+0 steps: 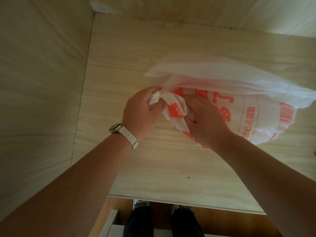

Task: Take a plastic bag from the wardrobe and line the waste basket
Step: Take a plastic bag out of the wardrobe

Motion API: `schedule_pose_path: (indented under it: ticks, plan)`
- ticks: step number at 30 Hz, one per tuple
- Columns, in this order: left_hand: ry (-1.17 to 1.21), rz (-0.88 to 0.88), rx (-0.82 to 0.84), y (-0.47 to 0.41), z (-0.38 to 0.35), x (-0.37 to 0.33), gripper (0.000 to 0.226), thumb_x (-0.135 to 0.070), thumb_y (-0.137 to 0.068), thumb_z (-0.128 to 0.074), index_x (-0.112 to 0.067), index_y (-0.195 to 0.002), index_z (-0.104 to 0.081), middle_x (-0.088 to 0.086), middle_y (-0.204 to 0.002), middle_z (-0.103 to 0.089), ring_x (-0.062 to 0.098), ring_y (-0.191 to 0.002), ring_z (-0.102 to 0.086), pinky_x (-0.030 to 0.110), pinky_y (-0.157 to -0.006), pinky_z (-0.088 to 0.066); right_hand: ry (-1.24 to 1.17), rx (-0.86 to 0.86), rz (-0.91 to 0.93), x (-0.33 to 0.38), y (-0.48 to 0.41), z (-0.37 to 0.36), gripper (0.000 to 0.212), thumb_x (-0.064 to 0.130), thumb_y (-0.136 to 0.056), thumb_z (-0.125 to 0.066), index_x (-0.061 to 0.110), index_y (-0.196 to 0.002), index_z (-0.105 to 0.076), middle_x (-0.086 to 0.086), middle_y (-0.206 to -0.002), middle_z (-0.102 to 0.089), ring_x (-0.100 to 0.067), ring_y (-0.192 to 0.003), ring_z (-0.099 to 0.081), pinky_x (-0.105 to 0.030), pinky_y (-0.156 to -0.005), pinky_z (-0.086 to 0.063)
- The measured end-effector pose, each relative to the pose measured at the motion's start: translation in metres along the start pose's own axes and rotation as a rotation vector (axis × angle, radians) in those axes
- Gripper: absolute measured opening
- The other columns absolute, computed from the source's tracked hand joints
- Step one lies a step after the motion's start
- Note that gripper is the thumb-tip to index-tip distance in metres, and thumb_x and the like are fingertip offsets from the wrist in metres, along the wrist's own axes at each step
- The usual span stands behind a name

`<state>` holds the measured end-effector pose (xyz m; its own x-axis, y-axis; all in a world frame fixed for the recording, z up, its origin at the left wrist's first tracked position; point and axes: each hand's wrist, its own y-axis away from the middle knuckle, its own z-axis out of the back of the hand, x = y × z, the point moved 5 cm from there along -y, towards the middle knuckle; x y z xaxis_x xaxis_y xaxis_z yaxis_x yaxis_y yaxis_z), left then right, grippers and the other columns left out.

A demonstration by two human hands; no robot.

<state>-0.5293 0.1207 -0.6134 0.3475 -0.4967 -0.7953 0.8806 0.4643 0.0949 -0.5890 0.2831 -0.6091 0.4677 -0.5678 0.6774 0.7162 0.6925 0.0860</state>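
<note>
While the person stood at the wardrobe's edge, dark trouser legs [162,219] and pale shoes [141,203] showed on the brown floor [213,218] below the shelf [119,125]. Both bare forearms reached up over the pale wood-grain shelf board. A light-banded watch [122,132] sat on the left wrist. The left hand [141,110] was closed on a bunched white knot of the bag's [230,93] handles. The right hand [205,120] was clamped on the twisted neck just beside it, its fingers curled into the plastic, so the two hands were nearly touching.

The bag lay on the shelf, spreading right and back from the hands, puffed and crumpled. It was thin white plastic with orange-red printing: large Chinese characters partly hidden by folds, a smaller line reading 放心去加盟 along a curved border, and a barcode-like block of stripes near its right edge. What it held, if anything, could not be told through the plastic.

Behind it rose the wardrobe's side wall [42,74] and back panel [171,9], in the same pale grain.
</note>
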Motion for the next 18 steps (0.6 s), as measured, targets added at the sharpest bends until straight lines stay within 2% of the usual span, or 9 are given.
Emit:
schedule_pose_path:
  ticks: [2,4,5,7,8,10,12,16,18]
  plan:
    - [0.012,0.013,0.016,0.004,0.004,-0.002,0.018,-0.02,-0.084,-0.068,-0.02,-0.102,-0.072,-0.008,-0.093,-0.072,0.008,-0.085,-0.065,0.022,-0.073,-0.05,-0.167,-0.05,-0.147,0.001,0.005,0.012,0.033,0.046,-0.089,-0.05,0.035,-0.117,-0.063,0.025,-0.104,-0.062,0.006,-0.096,-0.053,-0.007,-0.08,-0.038]
    - [0.02,0.017,0.007,0.011,0.013,-0.008,0.013,-0.02,-0.082,-0.068,-0.021,-0.094,-0.072,-0.013,-0.081,-0.067,0.004,-0.076,-0.061,0.016,-0.066,-0.044,-0.292,-0.071,-0.263,0.002,0.011,0.023,0.028,0.043,-0.088,-0.05,0.042,-0.113,-0.063,0.03,-0.102,-0.063,0.014,-0.097,-0.054,-0.001,-0.076,-0.037]
    - [0.025,0.019,0.003,0.014,0.018,-0.013,0.012,-0.021,-0.081,-0.067,-0.021,-0.092,-0.072,-0.015,-0.078,-0.064,0.003,-0.074,-0.059,0.013,-0.064,-0.042,-0.297,-0.065,-0.271,0.007,0.015,0.028,0.029,0.045,-0.088,-0.05,0.041,-0.114,-0.062,0.029,-0.104,-0.063,0.016,-0.099,-0.053,-0.001,-0.077,-0.037]
    - [0.038,0.025,0.0,0.023,0.028,-0.026,0.014,-0.021,-0.078,-0.065,-0.021,-0.091,-0.071,-0.018,-0.077,-0.063,0.0,-0.074,-0.059,0.007,-0.063,-0.04,-0.214,-0.044,-0.171,0.027,0.023,0.041,0.039,0.052,-0.087,-0.055,0.035,-0.123,-0.057,0.029,-0.114,-0.057,0.018,-0.105,-0.048,-0.001,-0.084,-0.032]
    - [0.046,0.029,-0.001,0.028,0.033,-0.034,0.015,-0.021,-0.076,-0.065,-0.022,-0.09,-0.071,-0.02,-0.076,-0.062,-0.003,-0.073,-0.059,0.005,-0.063,-0.04,-0.149,-0.032,-0.092,0.038,0.026,0.046,0.049,0.054,-0.086,-0.057,0.03,-0.129,-0.054,0.027,-0.121,-0.053,0.016,-0.11,-0.046,-0.003,-0.092,-0.03]
    - [0.088,0.05,0.011,0.036,0.043,-0.055,0.014,-0.02,-0.074,-0.064,-0.027,-0.085,-0.068,-0.021,-0.071,-0.062,-0.008,-0.071,-0.058,0.006,-0.061,-0.041,0.013,-0.034,0.025,0.053,0.031,0.054,0.063,0.056,-0.084,-0.056,0.02,-0.135,-0.05,0.006,-0.135,-0.052,-0.007,-0.124,-0.046,-0.021,-0.105,-0.033]
    - [0.14,0.069,0.032,0.044,0.056,-0.079,0.014,-0.021,-0.072,-0.063,-0.035,-0.075,-0.062,-0.016,-0.07,-0.064,-0.005,-0.067,-0.058,0.009,-0.056,-0.041,0.108,-0.073,0.066,0.066,0.035,0.065,0.064,0.054,-0.086,-0.056,0.015,-0.137,-0.049,-0.009,-0.143,-0.048,-0.025,-0.13,-0.043,-0.035,-0.107,-0.034]
    - [0.277,0.019,0.034,0.057,0.085,-0.133,0.008,-0.034,-0.069,-0.066,-0.036,-0.071,-0.058,-0.018,-0.069,-0.062,0.0,-0.06,-0.054,0.01,-0.053,-0.04,0.102,-0.124,0.116,0.097,0.043,0.097,0.053,0.046,-0.094,-0.052,0.015,-0.136,-0.053,-0.011,-0.144,-0.048,-0.026,-0.131,-0.044,-0.036,-0.107,-0.036]
    - [0.344,-0.019,0.033,0.065,0.096,-0.158,0.013,-0.04,-0.067,-0.068,-0.035,-0.074,-0.059,-0.016,-0.07,-0.062,0.001,-0.06,-0.055,0.013,-0.052,-0.043,0.072,-0.156,0.153,0.117,0.049,0.113,0.047,0.04,-0.097,-0.049,0.012,-0.133,-0.056,-0.011,-0.14,-0.053,-0.025,-0.128,-0.047,-0.035,-0.106,-0.039]
